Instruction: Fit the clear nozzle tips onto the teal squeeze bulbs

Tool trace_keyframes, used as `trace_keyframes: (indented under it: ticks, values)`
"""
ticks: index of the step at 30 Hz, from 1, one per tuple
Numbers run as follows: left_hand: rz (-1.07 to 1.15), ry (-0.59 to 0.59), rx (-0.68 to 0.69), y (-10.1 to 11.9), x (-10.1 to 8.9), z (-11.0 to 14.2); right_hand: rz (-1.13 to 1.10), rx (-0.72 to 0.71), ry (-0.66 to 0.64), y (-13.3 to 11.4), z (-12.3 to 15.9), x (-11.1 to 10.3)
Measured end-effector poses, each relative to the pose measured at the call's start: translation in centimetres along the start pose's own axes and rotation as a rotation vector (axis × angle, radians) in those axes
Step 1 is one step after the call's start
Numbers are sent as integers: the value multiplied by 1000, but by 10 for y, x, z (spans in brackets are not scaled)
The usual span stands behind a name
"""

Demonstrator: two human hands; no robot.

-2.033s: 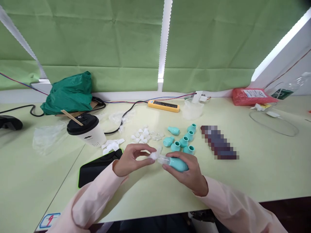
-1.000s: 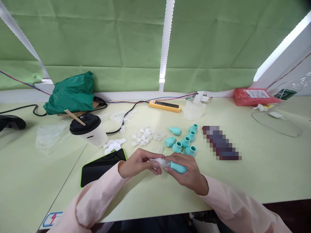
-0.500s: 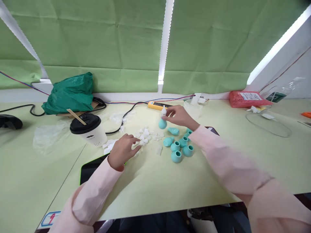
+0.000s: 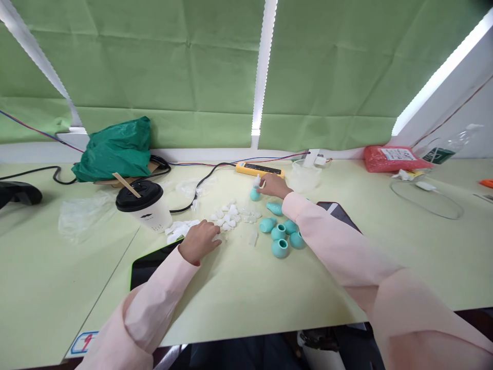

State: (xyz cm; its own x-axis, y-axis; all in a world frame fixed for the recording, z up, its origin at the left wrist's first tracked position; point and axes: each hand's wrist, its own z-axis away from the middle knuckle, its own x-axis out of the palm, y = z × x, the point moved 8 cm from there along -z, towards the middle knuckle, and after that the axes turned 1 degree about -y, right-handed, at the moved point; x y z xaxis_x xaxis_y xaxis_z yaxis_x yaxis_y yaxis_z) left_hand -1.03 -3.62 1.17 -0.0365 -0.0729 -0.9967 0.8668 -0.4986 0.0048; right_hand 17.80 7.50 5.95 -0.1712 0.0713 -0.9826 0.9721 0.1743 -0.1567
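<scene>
My right hand pinches the white pointed top of a small teal bulb-shaped bottle, which is upright behind the white pieces. Whether its base rests on the table cannot be made out. My left hand is low over the table with its fingers curled together; a pale bit shows by the fingertips, too small to name. Beside it lies a pile of small white plastic pieces, with clear pieces to their right. Several more teal bulb bottles sit below my right forearm, some upright with open necks, others on their sides.
A lidded paper cup and a black tablet are at the left. Behind them rests a green bag. A yellow power strip lies at the back. A phone is beyond my right forearm, a red package farther right.
My right hand has lowered slightly with the teal bottle, moving it a little left. My left hand's fingers have curled in, and the hand has shifted slightly down.
</scene>
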Motion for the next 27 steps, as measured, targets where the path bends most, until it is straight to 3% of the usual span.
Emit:
trace_keyframes:
  ticks: [5,8,10,12,16,19,22,27]
  values:
    - [-53,15,34,6,-2,0,42,-98,-26,-22,32,-19]
    - [-77,36,51,9,-1,-1,-6,-319,-167,-55,67,-15]
    - [-77,57,59,9,-1,-2,-28,-587,-332,-83,97,-1]
    - [-64,83,74,10,-2,-2,63,-659,-394,-93,114,12]
    - [-34,173,70,10,-10,-4,271,-641,-369,-97,115,31]
    - [-29,288,28,12,-15,-5,318,-651,-342,-99,112,34]
    - [-23,366,6,17,-13,-6,296,-627,-278,-95,111,18]
    - [-1,383,-40,20,-1,-11,254,-489,-151,-67,114,-22]
